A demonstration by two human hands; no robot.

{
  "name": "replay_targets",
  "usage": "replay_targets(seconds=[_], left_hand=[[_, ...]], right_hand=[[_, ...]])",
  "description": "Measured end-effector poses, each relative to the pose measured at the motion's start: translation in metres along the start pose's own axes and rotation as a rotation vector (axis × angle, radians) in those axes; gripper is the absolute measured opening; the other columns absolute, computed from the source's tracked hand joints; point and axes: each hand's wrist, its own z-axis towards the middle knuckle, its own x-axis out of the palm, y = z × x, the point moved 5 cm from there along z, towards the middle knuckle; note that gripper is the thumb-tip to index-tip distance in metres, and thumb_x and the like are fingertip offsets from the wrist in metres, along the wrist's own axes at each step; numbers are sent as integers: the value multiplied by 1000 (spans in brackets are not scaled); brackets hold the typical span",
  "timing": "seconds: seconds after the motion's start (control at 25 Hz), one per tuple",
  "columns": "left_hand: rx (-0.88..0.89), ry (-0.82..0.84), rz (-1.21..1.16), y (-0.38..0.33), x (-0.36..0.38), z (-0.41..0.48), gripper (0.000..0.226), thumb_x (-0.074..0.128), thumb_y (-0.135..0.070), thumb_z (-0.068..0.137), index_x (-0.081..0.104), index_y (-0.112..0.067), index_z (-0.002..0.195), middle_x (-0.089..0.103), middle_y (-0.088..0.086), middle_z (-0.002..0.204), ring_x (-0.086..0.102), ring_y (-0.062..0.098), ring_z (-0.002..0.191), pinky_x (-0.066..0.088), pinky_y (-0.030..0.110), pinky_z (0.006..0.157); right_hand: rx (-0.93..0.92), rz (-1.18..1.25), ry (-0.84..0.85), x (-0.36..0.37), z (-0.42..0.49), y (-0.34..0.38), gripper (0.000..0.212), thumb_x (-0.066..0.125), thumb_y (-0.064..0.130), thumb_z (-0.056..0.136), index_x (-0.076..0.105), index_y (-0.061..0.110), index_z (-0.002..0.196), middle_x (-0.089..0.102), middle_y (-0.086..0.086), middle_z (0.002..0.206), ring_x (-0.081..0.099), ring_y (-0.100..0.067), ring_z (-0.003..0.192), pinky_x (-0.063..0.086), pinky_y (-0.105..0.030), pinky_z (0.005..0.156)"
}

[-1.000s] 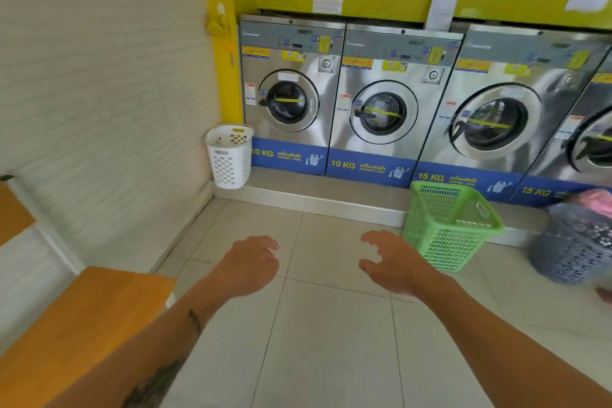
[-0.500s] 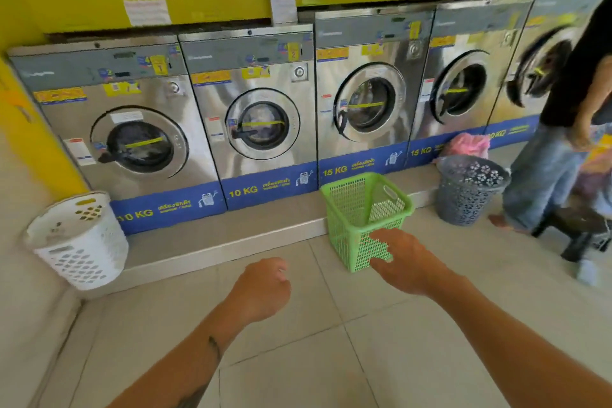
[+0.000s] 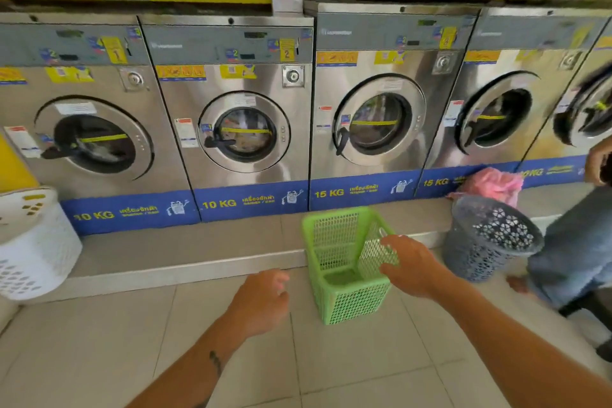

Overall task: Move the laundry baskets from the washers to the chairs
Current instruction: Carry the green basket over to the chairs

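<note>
The green basket (image 3: 344,301) is seen on the floor (image 3: 331,361), tilted, its far side at the step (image 3: 185,270) below the washers (image 3: 245,116); the right hand (image 3: 414,267) is held over its right rim, fingers (image 3: 390,242) apart, contact not discernible; the left hand (image 3: 261,303) is held just left, fingers loosely curled on nothing; a white basket (image 3: 33,252) is seen far left, a grey basket (image 3: 486,242) right.

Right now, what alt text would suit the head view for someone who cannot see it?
A person's right hand reaches to the rim of an empty green laundry basket on the tiled floor before a row of steel washers, left hand loose beside it. A white basket sits far left, a grey basket right.
</note>
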Motion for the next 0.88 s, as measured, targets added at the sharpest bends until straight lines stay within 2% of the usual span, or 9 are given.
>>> replay_targets(seconds=[0.12,0.16,0.28,0.36,0.52,0.72,0.88], left_hand=[[-47,-36,-9,1,-2,71,29,45,-17,80,64,-17,101,70,4,108,64,22,101,52,37,89],[-61,-41,-15,4,2,97,27,46,-17,81,63,-18,102,69,5,111,64,23,102,52,39,90],[-69,-15,-14,2,19,175,44,48,-23,89,52,-20,133,56,3,133,54,22,121,45,38,102],[-62,17,29,-8,33,227,54,48,-27,92,40,-20,144,44,2,145,44,22,132,38,34,107],[-24,77,195,-25,55,318,63,47,-34,91,28,-20,150,32,2,153,37,25,136,36,38,110],[-90,142,399,-16,107,410,72,45,-41,91,19,-20,154,16,6,162,22,28,146,25,41,117],[-215,156,473,20,154,461,73,45,-41,91,16,-19,154,10,8,163,18,29,147,21,42,118]], right_hand=[[13,-8,23,-3,79,-26,75,49,38,67,51,9,136,52,-15,139,47,-29,129,31,-29,107],[20,-7,27,-2,103,-38,76,49,38,66,51,10,137,52,-15,139,48,-30,128,32,-31,107],[83,-51,102,8,166,-80,74,50,42,70,47,17,140,51,-12,138,49,-31,126,38,-36,105],[165,-70,171,10,198,-110,69,56,34,78,40,19,144,45,-10,142,45,-30,128,39,-37,105],[268,-109,217,3,260,-161,64,59,23,86,36,18,146,39,-11,149,40,-31,134,34,-38,110],[234,-147,337,32,356,-228,58,53,12,90,35,12,145,41,-12,147,38,-30,134,30,-37,109],[219,-148,383,100,427,-293,74,52,20,82,24,17,150,31,-14,154,36,-38,134,36,-49,109]])
